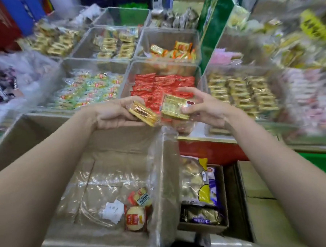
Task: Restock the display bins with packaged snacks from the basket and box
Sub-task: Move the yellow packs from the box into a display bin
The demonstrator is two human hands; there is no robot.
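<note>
In the head view, at frame centre, a gold-wrapped biscuit pack (143, 113) is gripped by the left hand (113, 114), and a second gold pack (173, 107) is pinched by the right hand (205, 109), above the nearly emptied cardboard box (107, 164). Transfer appears underway; a placement into the matching gold-pack bin (241, 92), centre right, is judged next.

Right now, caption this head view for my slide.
Left hand and right hand each hold a gold snack pack above the nearly empty box.
</note>
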